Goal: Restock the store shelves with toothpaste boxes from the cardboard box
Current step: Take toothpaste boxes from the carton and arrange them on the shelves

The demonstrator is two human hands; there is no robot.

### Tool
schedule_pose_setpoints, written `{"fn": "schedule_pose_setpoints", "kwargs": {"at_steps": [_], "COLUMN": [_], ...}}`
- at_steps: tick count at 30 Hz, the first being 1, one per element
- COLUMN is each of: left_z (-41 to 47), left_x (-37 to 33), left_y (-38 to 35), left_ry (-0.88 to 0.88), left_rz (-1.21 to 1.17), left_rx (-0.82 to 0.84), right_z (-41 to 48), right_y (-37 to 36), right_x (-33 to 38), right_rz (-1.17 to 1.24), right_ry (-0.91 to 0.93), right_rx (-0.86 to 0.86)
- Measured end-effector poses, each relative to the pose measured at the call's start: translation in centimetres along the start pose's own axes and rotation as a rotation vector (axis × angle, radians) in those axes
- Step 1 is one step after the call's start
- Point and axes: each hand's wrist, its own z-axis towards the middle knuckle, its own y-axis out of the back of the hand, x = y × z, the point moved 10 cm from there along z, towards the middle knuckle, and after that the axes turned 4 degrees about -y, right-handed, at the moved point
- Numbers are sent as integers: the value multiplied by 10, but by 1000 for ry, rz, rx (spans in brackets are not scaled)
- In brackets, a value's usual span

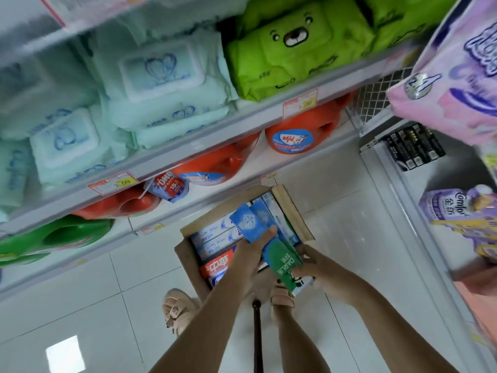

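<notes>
Two hands are held over the carton [291,211]: a green box [285,262] is gripped by the right hand [325,270], blue boxes [251,222], at its 11 o'clock, by the left hand [252,254]. Inside it other boxes [215,232] are packed. Shelves [188,154] are seen at 10 o'clock.

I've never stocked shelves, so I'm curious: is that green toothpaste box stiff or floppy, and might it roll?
Probably stiff: the green toothpaste box keeps straight edges while the right hand grips its lower end. Likely light: the left hand holds blue boxes like it together. Flat sides mean it should not roll.
</notes>
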Motion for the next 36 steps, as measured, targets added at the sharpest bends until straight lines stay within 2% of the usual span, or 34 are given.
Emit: {"fn": "schedule_pose_setpoints", "kwargs": {"at_steps": [3,7,10,13,18,22,27,32,36], "left_z": [-35,-94,-138,-173,-222,-253,-291,-318,-332], "left_x": [-32,-84,-121,-146,-181,-200,-216,-231,-248], "left_y": [-20,-47,-67,-81,-74,-65,-76,-80,-83], "left_ry": [-39,-99,-132,-159,-203,-274,-310,-382,-479], "left_rz": [-143,-217,-204,-143,-97,-184,-185,-155,-120], "left_rx": [-6,82,138,177,89,59,85,89,81], "right_z": [-40,-97,-133,-161,-216,-253,-291,-311,-322], "right_y": [-11,-17,-16,-24,-38,-39,-53,-65,-81], "right_x": [24,74,111,138,166,168,175,181,199], "right_rz": [-76,-183,-222,-317,-195,-121,-76,-19,112], "right_ry": [25,94,165,219,250,315,392,362,523], "right_rx": [-6,-76,-207,-239,-242,-245,-282,-389,-264]}}
